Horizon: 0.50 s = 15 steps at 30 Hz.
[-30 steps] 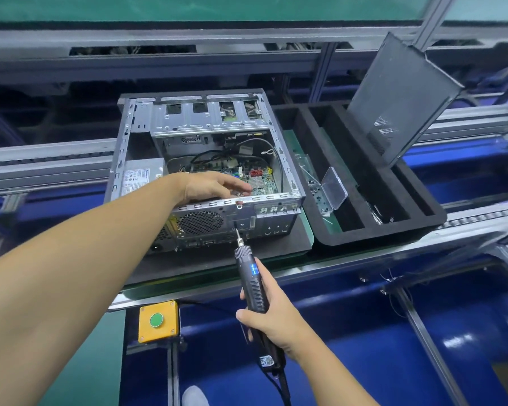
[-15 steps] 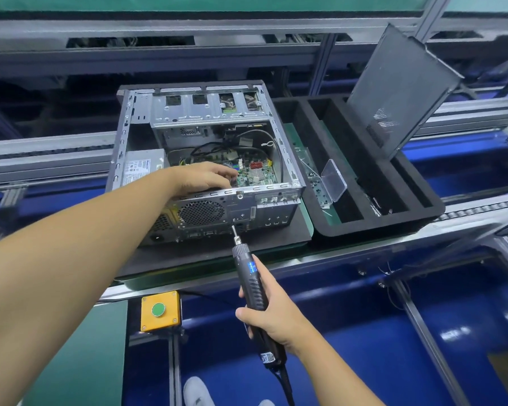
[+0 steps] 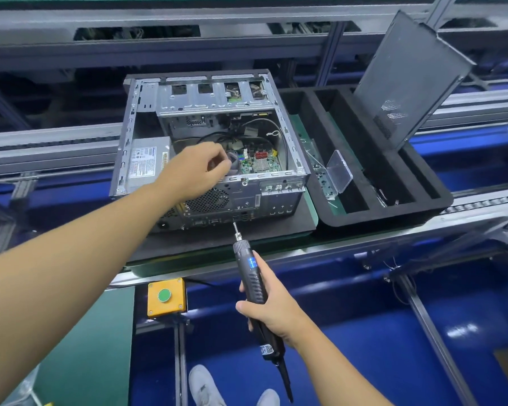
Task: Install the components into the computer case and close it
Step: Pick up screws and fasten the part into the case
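Stood at a long bench [image 3: 349,244] with both arms stretched out. Held the left hand [image 3: 195,171] over the open computer case [image 3: 214,98], just inside its near wall, with the fingers curled in toward the thumb. Could not tell if those fingers pinched anything. Gripped a black screwdriver [image 3: 251,276] in the right hand [image 3: 272,312], fingers wrapped round the handle, down below the near edge of the bench. Pointed its thin tip up at the near wall of the case, close to the plugs there. Could not tell if tip and case touched. Had the two hands well apart.

Found the case lying on a black mat [image 3: 276,230] in the middle of the bench, its open side facing up. Saw a grey power box [image 3: 145,162] in the left part of the case and a green board [image 3: 260,164] with wires in the right part. Saw a black tray [image 3: 379,221] with long slots just beside the case, toward the right end of the bench. Saw a dark metal panel [image 3: 414,71] leaning tilted out of the tray's far right corner. Saw a small clear plastic piece [image 3: 339,169] standing tilted in the tray's left slot. Saw a yellow box [image 3: 166,297] with a green button under the near edge of the bench, left of the screwdriver. Saw pale shoes [image 3: 204,386] on the blue floor [image 3: 364,347].
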Available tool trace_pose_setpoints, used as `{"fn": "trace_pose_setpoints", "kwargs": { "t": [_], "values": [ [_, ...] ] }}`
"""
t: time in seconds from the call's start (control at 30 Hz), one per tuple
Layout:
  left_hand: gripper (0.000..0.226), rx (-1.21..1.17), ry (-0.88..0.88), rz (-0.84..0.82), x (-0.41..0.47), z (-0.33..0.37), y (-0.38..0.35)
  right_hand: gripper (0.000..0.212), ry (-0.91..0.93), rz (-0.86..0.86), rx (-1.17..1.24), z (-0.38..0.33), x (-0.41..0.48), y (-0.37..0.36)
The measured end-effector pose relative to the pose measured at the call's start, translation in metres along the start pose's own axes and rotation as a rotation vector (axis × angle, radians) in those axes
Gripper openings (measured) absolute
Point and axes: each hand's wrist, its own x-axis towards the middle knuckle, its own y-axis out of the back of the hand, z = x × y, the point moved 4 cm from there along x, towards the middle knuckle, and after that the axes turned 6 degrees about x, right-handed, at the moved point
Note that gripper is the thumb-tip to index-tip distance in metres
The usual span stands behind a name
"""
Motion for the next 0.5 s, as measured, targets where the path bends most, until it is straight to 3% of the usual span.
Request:
{"fn": "trace_pose_setpoints", "kwargs": {
  "t": [0.07, 0.17, 0.27, 0.33, 0.4, 0.5],
  "values": [
    [0.03, 0.033, 0.061, -0.135, 0.003, -0.005, -0.004, 0.099, -0.004, 0.0, -0.001, 0.0, 0.001, -0.001],
    [0.064, -0.011, 0.15, -0.427, 0.008, -0.013, -0.008, 0.1, -0.008, 0.003, 0.002, -0.002, 0.004, -0.001],
    [0.098, 0.237, 0.159, -0.666, 0.007, -0.022, -0.018, 0.101, -0.003, 0.004, 0.011, -0.004, 0.008, -0.002],
    [0.09, 0.352, 0.142, -0.692, 0.01, -0.025, -0.024, 0.101, 0.0, 0.006, 0.008, -0.004, 0.01, -0.002],
    [0.076, 0.318, 0.147, -0.713, 0.014, -0.024, -0.025, 0.1, -0.001, 0.009, 0.002, -0.003, 0.011, -0.001],
    [0.083, 0.266, 0.188, -0.783, 0.016, -0.022, -0.026, 0.1, 0.002, 0.009, 0.002, -0.001, 0.012, -0.001]
  ]
}}
